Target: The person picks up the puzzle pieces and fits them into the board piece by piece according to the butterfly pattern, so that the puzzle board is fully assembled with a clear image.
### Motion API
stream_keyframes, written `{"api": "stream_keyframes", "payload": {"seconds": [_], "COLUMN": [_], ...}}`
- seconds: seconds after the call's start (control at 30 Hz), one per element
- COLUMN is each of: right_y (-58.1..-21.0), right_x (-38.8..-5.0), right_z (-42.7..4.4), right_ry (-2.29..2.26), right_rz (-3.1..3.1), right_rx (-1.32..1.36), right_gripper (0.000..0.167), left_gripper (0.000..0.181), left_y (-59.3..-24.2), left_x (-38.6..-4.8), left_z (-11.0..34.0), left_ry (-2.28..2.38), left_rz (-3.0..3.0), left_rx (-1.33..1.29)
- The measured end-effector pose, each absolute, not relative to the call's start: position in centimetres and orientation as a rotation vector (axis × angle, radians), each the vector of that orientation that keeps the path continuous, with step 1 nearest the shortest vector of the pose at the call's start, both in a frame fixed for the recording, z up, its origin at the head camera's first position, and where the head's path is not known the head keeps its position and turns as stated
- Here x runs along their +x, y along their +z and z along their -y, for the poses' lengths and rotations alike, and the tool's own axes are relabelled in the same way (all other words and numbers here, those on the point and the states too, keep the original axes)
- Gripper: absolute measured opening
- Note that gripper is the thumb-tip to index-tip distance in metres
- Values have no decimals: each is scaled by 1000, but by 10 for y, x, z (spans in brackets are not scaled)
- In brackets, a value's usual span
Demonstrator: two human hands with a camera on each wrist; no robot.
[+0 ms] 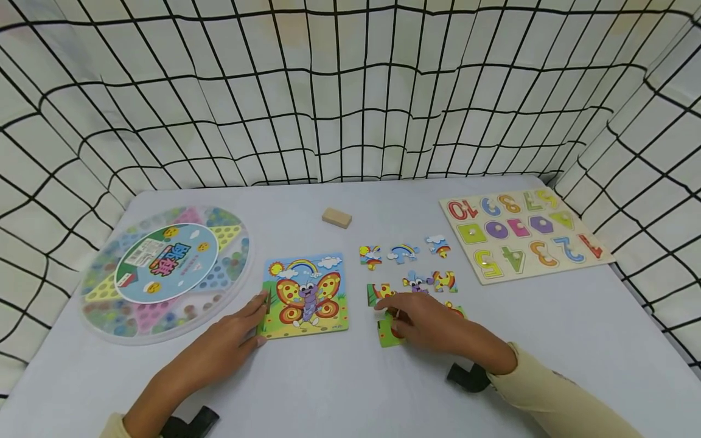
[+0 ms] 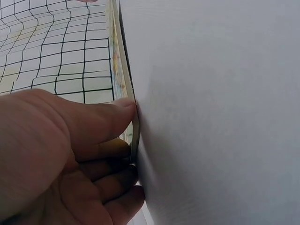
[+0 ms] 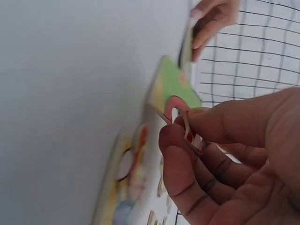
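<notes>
My left hand [image 1: 232,337] holds the lower left side of a butterfly puzzle board [image 1: 308,298], which lies flat on the white table. In the left wrist view the thumb touches the board's thin edge, with curled fingers beside it. To the right of the board, my right hand [image 1: 429,319] pinches a green puzzle piece [image 3: 176,84] with a red-pink curve between thumb and forefinger. That piece is tilted, one side lifted. Around this hand lie loose puzzle pieces, among them a rainbow piece [image 1: 403,253] and a butterfly-face piece [image 1: 416,282]. Some are partly hidden by the hand.
A round Chinese checkers set [image 1: 235,304] stands on the left. A wooden number board [image 1: 526,234] lies at the right, and a small wooden block [image 1: 336,217] sits behind the puzzle. Black netting [image 1: 339,112] with a white backing encloses the table's back and sides.
</notes>
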State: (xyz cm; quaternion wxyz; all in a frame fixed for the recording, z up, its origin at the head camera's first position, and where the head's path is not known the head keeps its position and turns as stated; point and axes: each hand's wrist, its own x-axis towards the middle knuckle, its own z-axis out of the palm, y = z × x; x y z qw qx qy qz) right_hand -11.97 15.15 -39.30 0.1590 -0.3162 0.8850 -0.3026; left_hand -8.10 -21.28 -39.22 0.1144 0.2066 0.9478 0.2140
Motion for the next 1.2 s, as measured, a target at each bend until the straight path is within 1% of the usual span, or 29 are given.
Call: {"api": "stream_keyframes", "payload": {"seconds": [0.1,0.23,0.8,1.0,1.2], "right_y": [-392,-390,-365,-362,-361], "right_x": [-122,-124,-135,-135,-145], "right_z": [-152,-153,-127,-110,-97], "right_ry": [-1004,-1105,-1237,-1248,-1258], "right_rz": [-2478,-2447,-2498,-2440,-2432], "right_rx": [-806,-776,-839,-876,-923], "right_gripper": [27,23,25,27,27], "left_gripper": [61,61,60,59,58], "left_y": [-392,-391,-392,-392,-392], "left_x": [-82,-81,-81,-81,-80], "left_z": [213,214,211,212,212], "left_ry": [636,645,659,665,672], "left_rz": [-2784,-2798,-2803,-2763,-2757], "left_rx": [615,619,572,581,588]}}
